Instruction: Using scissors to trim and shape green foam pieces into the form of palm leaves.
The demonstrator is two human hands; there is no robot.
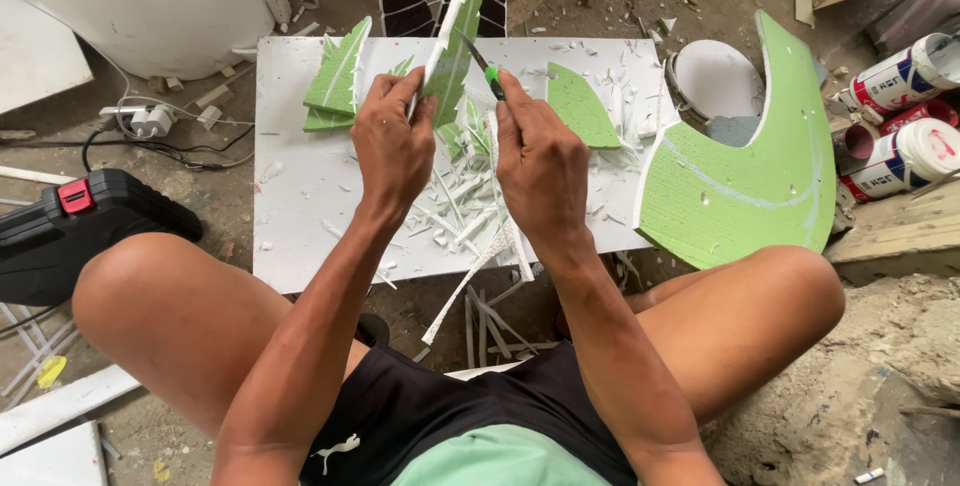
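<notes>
Currently left hand (392,146) grips green foam strip (455,31) upright, steadying it; right hand (540,161) clenches knife (482,64), blade against edge.

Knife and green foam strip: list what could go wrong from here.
1. The left hand holds the upright green foam strip right beside the knife in the right hand; a slip could likely cut the fingers.
2. The blade works above bare legs, so a dropped knife may hit them.
3. White offcuts litter the white board; pieces there could slide.
</notes>
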